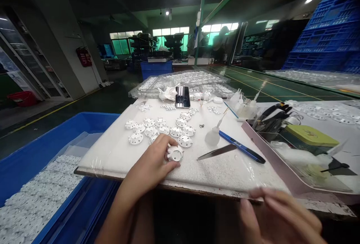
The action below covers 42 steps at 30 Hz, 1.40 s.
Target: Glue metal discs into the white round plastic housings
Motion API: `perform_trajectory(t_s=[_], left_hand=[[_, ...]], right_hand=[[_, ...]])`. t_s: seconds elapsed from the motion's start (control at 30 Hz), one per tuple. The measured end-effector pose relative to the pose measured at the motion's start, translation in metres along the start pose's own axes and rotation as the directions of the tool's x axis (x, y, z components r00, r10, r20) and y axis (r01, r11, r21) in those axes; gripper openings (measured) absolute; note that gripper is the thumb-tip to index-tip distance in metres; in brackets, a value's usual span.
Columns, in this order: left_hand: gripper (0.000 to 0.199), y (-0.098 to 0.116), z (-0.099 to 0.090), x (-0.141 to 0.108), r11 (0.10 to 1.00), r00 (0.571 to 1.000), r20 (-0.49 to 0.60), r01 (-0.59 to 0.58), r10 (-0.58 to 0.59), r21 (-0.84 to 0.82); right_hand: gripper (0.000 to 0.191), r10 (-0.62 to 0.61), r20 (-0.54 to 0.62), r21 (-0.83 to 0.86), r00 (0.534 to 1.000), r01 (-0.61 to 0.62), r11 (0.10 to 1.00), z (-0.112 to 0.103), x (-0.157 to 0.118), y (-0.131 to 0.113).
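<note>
Left hand (152, 163) rests on the white foam-covered work board (112, 154), fingers curled round one round white plastic part (176, 155); the thumb sits on its near side and the fingertips on its far left edge. The grip is narrow and the part is held down flat on the board, face up. It's round, so it has no long axis to speak of. The part lies at the hand's fingertips, just right of the palm.

Right hand (277, 214) is low at the near right, off the board's near edge, blurred. The fingers look spread and empty, but whether it is open I cannot tell for sure. It is well apart from the part; the left hand is clearly the nearer one.

Just beyond the held part is a cluster of matching round white parts (161, 129), set face up in loose rows, the nearest almost touching the left fingers. To the right of the part lie tweezers with a blue handle (233, 149), long axis running left-near to right, tip pointing toward the part. A small squeeze bottle (213, 136) stands just beyond the tip. A phone (182, 97) lies at the far side of the board. At the near left is a blue bin (42, 150) of small white pieces, and on the right a pink-edged tray (270, 154) with tools.
</note>
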<state>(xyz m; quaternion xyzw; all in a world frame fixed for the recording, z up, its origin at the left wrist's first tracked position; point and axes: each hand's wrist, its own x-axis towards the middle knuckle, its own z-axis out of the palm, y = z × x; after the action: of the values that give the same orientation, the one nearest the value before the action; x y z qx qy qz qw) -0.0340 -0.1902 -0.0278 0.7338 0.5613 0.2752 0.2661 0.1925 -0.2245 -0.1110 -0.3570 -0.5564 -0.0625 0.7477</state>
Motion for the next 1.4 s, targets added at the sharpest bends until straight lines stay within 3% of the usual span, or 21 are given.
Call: perform_trajectory(t_s=[0.03, 0.1, 0.17, 0.23, 0.27, 0.37, 0.4, 0.43, 0.47, 0.6, 0.67, 0.87, 0.97, 1.03, 1.1, 1.17, 1.23, 1.3, 1.4], left_hand=[[0.026, 0.003, -0.003, 0.002, 1.000, 1.000, 0.022, 0.002, -0.002, 0.002], [0.028, 0.008, -0.010, 0.007, 0.999, 0.997, 0.075, -0.013, 0.009, 0.047], [0.031, 0.012, -0.015, 0.014, 0.990, 0.985, 0.162, -0.072, 0.052, 0.119], [0.034, 0.013, -0.020, 0.020, 0.971, 0.962, 0.253, -0.148, 0.099, 0.185], [0.036, 0.013, -0.021, 0.023, 0.962, 0.951, 0.287, -0.179, 0.116, 0.206], [0.039, 0.008, -0.024, 0.026, 0.955, 0.937, 0.319, -0.216, 0.144, 0.202], [0.039, 0.006, -0.025, 0.025, 0.959, 0.936, 0.317, -0.216, 0.150, 0.184], [0.039, 0.004, -0.025, 0.024, 0.963, 0.938, 0.313, -0.210, 0.149, 0.169], [0.037, 0.002, -0.026, 0.023, 0.967, 0.943, 0.303, -0.194, 0.138, 0.163], [0.028, -0.001, -0.023, 0.017, 0.981, 0.977, 0.212, -0.046, 0.005, 0.189], [0.028, -0.001, -0.020, 0.017, 0.984, 0.983, 0.180, 0.012, -0.045, 0.180], [0.030, -0.007, -0.010, 0.009, 0.988, 0.988, 0.153, 0.006, -0.030, 0.157], [0.044, -0.004, -0.025, -0.003, 0.960, 0.984, 0.176, -0.044, -0.006, 0.277], [0.049, 0.002, -0.052, -0.002, 0.916, 0.980, 0.196, -0.097, 0.020, 0.390], [0.049, 0.008, -0.089, 0.013, 0.863, 0.997, 0.053, -0.071, 0.052, 0.500], [0.054, 0.004, -0.125, 0.045, 0.814, 0.999, -0.020, -0.026, 0.047, 0.580], [0.055, -0.011, -0.151, 0.084, 0.790, 0.997, -0.012, 0.072, -0.081, 0.609], [0.053, -0.035, -0.162, 0.120, 0.783, 0.973, 0.077, 0.126, -0.217, 0.610], [0.043, -0.071, -0.155, 0.152, 0.798, 0.953, 0.166, 0.110, -0.255, 0.593]], right_hand=[[0.041, 0.069, 0.048, 0.145, 0.996, -0.076, 0.987, 0.015, 0.012, -0.002], [0.045, 0.244, 0.117, 0.276, 0.963, -0.268, 0.923, 0.041, 0.032, -0.004], [0.042, 0.324, 0.253, 0.242, 0.912, -0.384, 0.891, 0.060, 0.047, -0.005], [0.032, 0.337, 0.461, 0.117, 0.821, -0.433, 0.894, 0.069, 0.062, -0.007], [0.025, 0.321, 0.589, 0.044, 0.742, -0.426, 0.903, 0.070, 0.070, -0.008], [0.020, 0.253, 0.880, -0.116, 0.401, -0.333, 0.936, 0.067, 0.092, -0.013], [0.024, 0.243, 0.918, -0.146, 0.313, -0.304, 0.942, 0.065, 0.098, -0.015], [0.027, 0.243, 0.934, -0.167, 0.262, -0.282, 0.945, 0.062, 0.103, -0.016], [0.028, 0.251, 0.936, -0.185, 0.247, -0.263, 0.947, 0.061, 0.105, -0.016], [0.027, 0.313, 0.894, -0.240, 0.321, -0.246, 0.939, 0.057, 0.103, -0.013], [0.028, 0.333, 0.885, -0.247, 0.327, -0.277, 0.929, 0.058, 0.098, -0.009], [0.017, 0.327, 0.921, -0.247, 0.210, -0.335, 0.909, 0.068, 0.080, 0.002], [0.016, 0.346, 0.916, -0.265, 0.203, -0.340, 0.902, 0.071, 0.072, 0.004], [0.018, 0.363, 0.906, -0.274, 0.215, -0.355, 0.894, 0.072, 0.069, 0.004], [0.021, 0.379, 0.897, -0.285, 0.226, -0.359, 0.889, 0.073, 0.068, 0.004], [0.023, 0.390, 0.890, -0.295, 0.235, -0.354, 0.887, 0.074, 0.068, 0.003], [0.023, 0.395, 0.888, -0.303, 0.235, -0.347, 0.887, 0.074, 0.068, 0.004], [0.021, 0.399, 0.889, -0.311, 0.226, -0.342, 0.887, 0.072, 0.066, 0.005], [0.018, 0.387, 0.894, -0.307, 0.225, -0.318, 0.897, 0.069, 0.062, 0.008]])
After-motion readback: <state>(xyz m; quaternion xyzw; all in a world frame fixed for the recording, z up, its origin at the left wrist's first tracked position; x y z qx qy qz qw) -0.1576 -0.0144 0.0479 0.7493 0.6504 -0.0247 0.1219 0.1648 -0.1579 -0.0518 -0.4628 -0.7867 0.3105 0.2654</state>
